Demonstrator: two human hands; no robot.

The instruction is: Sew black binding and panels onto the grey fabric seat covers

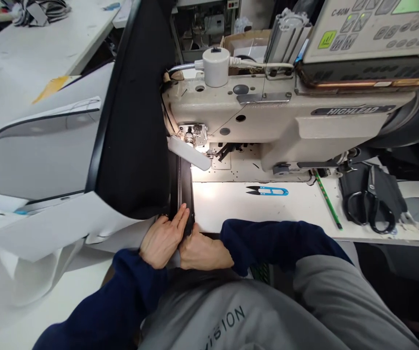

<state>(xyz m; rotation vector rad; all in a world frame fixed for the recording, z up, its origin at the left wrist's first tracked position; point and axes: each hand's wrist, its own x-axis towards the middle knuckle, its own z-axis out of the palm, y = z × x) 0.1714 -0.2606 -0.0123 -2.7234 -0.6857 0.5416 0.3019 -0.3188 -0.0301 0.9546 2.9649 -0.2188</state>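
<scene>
The left hand [163,239] is lying flat, fingers together and stretched forward, pressing down on the black strip [185,187] at the table's [297,206] front edge. The right hand [202,253] is sitting just beside it, touching it, fingers curled down onto the strip's near end; whether it is pinching the strip I cannot tell. The strip is running straight away from the hands toward the needle area of the sewing machine [268,121], lit by the machine's lamp. Black fabric [136,136] is hanging just left of the strip, with white sheets [45,223] spreading out further left. Blue snips [268,190] are lying on the table right of the strip, apart from it. A green pencil [328,200] and black scissors [372,204] are lying further right.
</scene>
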